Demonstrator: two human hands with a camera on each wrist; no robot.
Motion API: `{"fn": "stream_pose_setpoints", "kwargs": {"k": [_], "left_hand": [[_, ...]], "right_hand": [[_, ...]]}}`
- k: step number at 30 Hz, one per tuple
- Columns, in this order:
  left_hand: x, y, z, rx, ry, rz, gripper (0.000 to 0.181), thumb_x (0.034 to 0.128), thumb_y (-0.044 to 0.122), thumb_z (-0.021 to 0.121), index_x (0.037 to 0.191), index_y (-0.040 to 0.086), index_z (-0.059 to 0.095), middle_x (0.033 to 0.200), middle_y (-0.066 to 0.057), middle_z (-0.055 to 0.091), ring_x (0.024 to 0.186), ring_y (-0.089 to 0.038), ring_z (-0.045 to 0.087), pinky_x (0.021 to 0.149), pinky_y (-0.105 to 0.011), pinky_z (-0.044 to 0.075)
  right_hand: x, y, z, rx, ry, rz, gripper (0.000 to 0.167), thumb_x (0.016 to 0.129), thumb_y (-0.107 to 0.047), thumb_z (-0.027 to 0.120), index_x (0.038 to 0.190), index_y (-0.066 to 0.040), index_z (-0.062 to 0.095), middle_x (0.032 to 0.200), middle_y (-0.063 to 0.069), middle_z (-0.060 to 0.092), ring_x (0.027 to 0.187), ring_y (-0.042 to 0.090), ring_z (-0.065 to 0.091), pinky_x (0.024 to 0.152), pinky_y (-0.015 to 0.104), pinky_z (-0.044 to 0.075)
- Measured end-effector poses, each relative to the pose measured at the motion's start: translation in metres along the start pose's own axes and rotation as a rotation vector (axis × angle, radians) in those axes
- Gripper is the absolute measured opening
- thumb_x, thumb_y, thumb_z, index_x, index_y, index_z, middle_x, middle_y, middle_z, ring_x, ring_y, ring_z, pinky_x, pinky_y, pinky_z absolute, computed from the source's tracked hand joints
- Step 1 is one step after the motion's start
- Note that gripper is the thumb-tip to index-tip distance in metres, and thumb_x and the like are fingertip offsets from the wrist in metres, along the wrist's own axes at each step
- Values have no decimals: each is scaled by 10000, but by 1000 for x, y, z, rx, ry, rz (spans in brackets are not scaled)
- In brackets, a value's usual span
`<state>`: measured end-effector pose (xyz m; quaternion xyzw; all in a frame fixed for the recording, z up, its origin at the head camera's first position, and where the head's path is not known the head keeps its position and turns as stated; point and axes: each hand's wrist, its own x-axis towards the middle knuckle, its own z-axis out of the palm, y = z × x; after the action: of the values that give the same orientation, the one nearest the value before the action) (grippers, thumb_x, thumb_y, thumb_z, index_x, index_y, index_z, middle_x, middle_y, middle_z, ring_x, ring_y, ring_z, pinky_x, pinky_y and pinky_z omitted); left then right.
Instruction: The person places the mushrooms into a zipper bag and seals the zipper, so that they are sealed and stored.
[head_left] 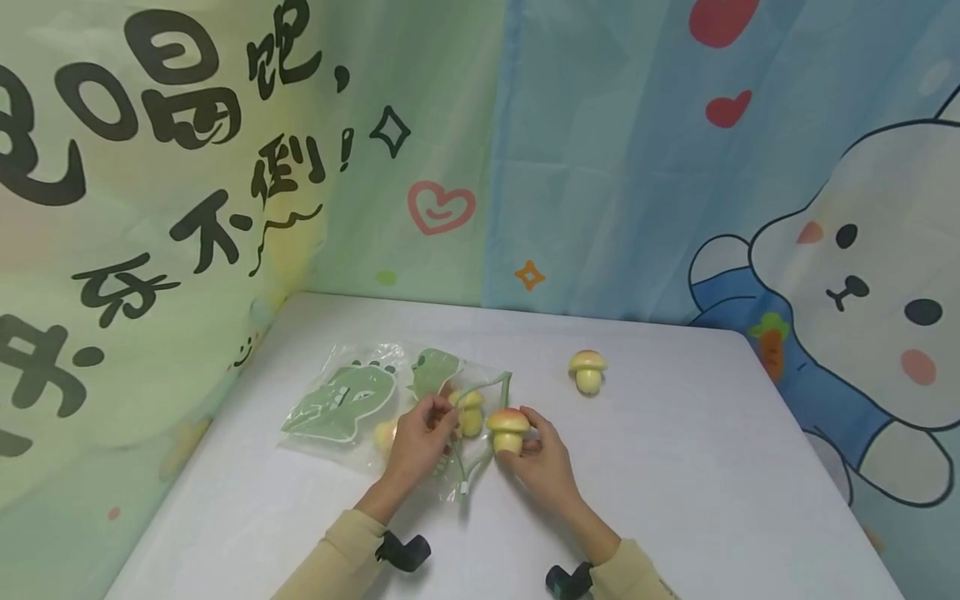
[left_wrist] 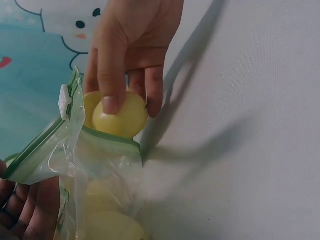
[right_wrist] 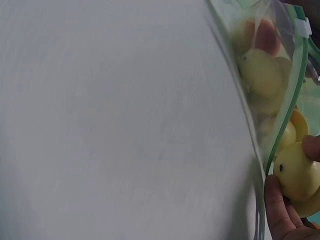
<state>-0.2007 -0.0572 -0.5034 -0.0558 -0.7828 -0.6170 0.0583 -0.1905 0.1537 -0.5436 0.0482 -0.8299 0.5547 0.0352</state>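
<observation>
A clear zip bag with green dinosaur prints (head_left: pixel 345 404) lies on the table, its green-edged mouth spread toward the right. My left hand (head_left: pixel 418 440) pinches the bag by its upper edge. At the mouth, my right hand (head_left: pixel 547 468) holds a toy mushroom (head_left: pixel 508 427) with a yellow stem and orange-tinged cap, thumb on one side and fingers on the other. Inside the bag are several more toy mushrooms (head_left: pixel 471 415), seen blurred through the plastic in the right wrist view. The white zip slider (left_wrist: pixel 65 102) sits on the green strip.
One more toy mushroom (head_left: pixel 587 372) stands on the white table (head_left: pixel 690 467), behind and to the right of my right hand. A printed cloth backdrop (head_left: pixel 592 200) hangs behind the table and along its left side.
</observation>
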Motion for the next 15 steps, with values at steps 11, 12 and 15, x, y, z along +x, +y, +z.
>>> {"fn": "stream_pose_setpoints", "kwargs": {"k": [11,12,15], "left_hand": [[0,0,2,-16,7,7,68,937,85,625,968,30,602,818,-104,642,663,-170,592,498,-280,541],[0,0,2,-16,8,4,68,936,85,626,969,30,602,818,-104,641,662,-168,591,499,-280,541],[-1,1,1,-17,8,-5,60,938,83,624,968,37,603,810,-94,639,651,-155,588,499,-282,541]], "right_hand": [[3,-14,14,85,-29,-7,750,794,-76,799,1432,-27,407,1432,198,437,922,284,662,691,216,552],[3,-15,14,78,-31,-7,752,795,-77,799,1433,-28,405,1433,194,437,923,280,660,689,217,553],[4,-17,16,58,-36,-8,756,794,-79,803,1433,-24,403,1425,191,441,922,274,660,685,224,555]]}}
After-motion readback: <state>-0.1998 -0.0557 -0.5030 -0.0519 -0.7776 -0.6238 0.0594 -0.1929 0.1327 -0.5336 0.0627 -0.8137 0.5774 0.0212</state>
